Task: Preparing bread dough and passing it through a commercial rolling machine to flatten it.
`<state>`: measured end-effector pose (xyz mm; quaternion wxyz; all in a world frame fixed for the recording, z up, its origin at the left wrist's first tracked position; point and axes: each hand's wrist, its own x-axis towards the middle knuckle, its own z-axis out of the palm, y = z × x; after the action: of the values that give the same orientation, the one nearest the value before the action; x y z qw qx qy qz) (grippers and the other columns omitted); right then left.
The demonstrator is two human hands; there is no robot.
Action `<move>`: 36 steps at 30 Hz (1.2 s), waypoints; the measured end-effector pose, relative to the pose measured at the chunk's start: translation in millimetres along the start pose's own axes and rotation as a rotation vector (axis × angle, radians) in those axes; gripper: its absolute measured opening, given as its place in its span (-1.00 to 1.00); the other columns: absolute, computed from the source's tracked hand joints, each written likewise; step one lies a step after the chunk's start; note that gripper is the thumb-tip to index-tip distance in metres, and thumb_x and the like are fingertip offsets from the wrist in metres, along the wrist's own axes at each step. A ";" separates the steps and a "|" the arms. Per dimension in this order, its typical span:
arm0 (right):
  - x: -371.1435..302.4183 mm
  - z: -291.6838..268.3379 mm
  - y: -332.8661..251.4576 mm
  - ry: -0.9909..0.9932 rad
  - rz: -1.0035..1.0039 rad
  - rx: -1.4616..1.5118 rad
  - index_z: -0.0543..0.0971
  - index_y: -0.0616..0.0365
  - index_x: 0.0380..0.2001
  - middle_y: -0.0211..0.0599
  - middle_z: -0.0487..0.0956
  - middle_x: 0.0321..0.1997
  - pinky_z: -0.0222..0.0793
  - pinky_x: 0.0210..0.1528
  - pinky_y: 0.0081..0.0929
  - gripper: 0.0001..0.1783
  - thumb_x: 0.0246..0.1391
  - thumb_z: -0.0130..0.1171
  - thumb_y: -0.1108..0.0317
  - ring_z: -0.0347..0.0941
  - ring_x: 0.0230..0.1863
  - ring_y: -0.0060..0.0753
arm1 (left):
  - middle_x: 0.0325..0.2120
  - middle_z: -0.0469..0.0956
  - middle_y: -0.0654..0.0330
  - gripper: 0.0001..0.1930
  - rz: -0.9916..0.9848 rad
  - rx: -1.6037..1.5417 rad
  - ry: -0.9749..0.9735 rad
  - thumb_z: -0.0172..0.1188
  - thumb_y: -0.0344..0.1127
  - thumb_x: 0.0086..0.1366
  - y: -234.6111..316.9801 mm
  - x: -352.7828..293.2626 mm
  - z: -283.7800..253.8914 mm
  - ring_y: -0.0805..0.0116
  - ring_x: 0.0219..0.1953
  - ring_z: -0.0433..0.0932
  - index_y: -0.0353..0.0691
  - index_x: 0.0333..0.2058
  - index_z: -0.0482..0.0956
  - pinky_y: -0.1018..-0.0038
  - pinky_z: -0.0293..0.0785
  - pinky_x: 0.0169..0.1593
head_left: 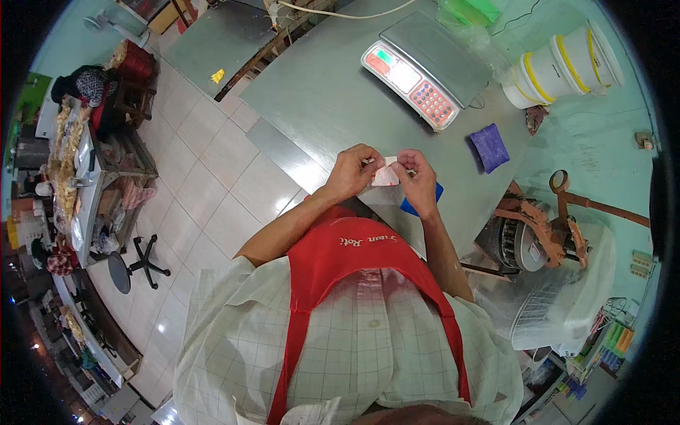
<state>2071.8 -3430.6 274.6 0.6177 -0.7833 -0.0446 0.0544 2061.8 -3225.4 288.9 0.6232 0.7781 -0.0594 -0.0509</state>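
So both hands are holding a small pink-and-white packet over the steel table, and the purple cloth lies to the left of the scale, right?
Not quite. The head view shows the purple cloth lying to the right of the scale, not the left. The rest holds: the left hand and right hand hold a small pink-and-white packet between their fingers over the steel table.

A grey metal table (319, 99) carries a scale (423, 67), a purple cloth (489, 146) and white buckets (559, 67).
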 end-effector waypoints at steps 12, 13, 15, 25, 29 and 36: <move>-27.7 18.9 -30.2 0.205 -0.179 -0.411 0.61 0.22 -0.28 -0.10 0.63 -0.25 0.50 -0.12 -0.16 -0.89 0.19 0.26 0.40 0.61 -0.25 -0.01 | -0.38 0.63 0.04 -0.88 0.054 0.019 0.044 0.22 -0.45 0.41 -0.3 -4.0 5.9 0.39 -0.44 0.65 -0.43 -0.22 0.58 0.42 0.61 -0.34; -25.6 20.7 -26.6 0.242 -0.136 -0.382 0.61 0.22 -0.29 -0.10 0.63 -0.25 0.50 -0.11 -0.16 -0.89 0.19 0.26 0.40 0.61 -0.25 0.00 | -0.39 0.63 0.02 -0.88 0.053 0.017 0.048 0.21 -0.44 0.42 0.8 -3.8 5.9 0.37 -0.42 0.66 -0.42 -0.23 0.57 0.40 0.61 -0.34; -22.6 22.6 -21.1 0.280 -0.096 -0.353 0.61 0.22 -0.30 -0.10 0.64 -0.25 0.50 -0.10 -0.16 -0.90 0.20 0.25 0.40 0.61 -0.25 0.02 | -0.39 0.62 -0.01 -0.88 0.076 0.061 0.053 0.21 -0.44 0.40 2.5 -1.5 3.3 0.31 -0.40 0.68 -0.41 -0.23 0.56 0.38 0.61 -0.33; -24.9 20.8 -12.3 0.253 -0.361 -0.479 0.60 0.22 -0.21 -0.06 0.64 -0.16 0.51 -0.04 -0.15 -0.88 0.28 0.21 0.40 0.59 -0.13 0.08 | -0.27 0.64 0.02 -0.77 0.150 0.486 0.102 0.26 -0.27 0.06 14.5 10.1 13.8 -0.14 -0.25 0.65 -0.17 -0.28 0.63 0.07 0.60 -0.18; -24.9 17.7 -7.4 0.265 -0.396 -0.439 0.62 0.24 -0.18 -0.11 0.66 -0.14 0.57 -0.16 -0.25 -0.87 0.31 0.24 0.40 0.64 -0.15 -0.12 | -0.35 0.59 0.01 -0.80 0.129 0.503 0.099 0.26 -0.28 0.07 19.0 9.4 23.3 -0.13 -0.24 0.63 -0.23 -0.34 0.59 0.05 0.59 -0.18; -21.6 19.9 1.9 0.268 -0.384 -0.449 0.62 0.25 -0.18 -0.17 0.67 -0.12 0.58 -0.36 -0.44 -0.86 0.31 0.24 0.39 0.64 -0.21 -0.26 | -0.36 0.55 -0.05 -0.84 0.162 0.528 0.175 0.22 -0.34 0.11 15.3 9.4 30.6 -0.14 -0.20 0.61 -0.29 -0.34 0.57 0.03 0.59 -0.17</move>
<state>2047.6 -3414.8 268.8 0.4286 -0.8775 -0.1207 -0.1780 2066.0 -3259.7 297.1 0.4041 0.9075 -0.0785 0.0838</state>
